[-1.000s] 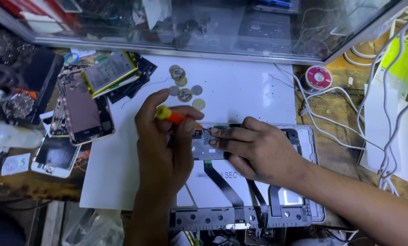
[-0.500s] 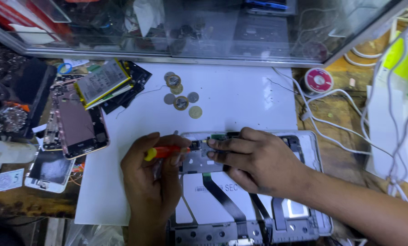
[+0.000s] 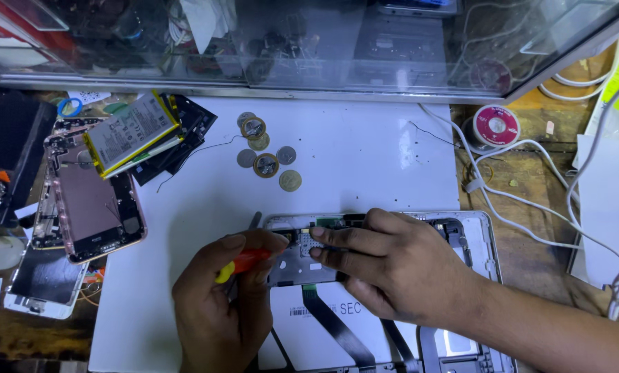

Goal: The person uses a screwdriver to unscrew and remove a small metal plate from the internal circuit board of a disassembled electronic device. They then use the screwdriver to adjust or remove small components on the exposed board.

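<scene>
An opened tablet body with black flat cables lies on a white mat at the lower middle. My left hand grips a small screwdriver with a red and yellow handle, its tip at the tablet's top left corner. My right hand rests flat on the tablet, and its fingertips press a small part near the top edge, right beside the screwdriver tip.
Several coins lie on the mat above the tablet. Opened phones and a flat battery crowd the left side. A solder reel and white cables lie at the right. A glass case runs along the back.
The view has shifted, so the hands and tablet sit lower in the frame. My left hand turned the screwdriver from upright to lying nearly level, tip toward the tablet corner.
</scene>
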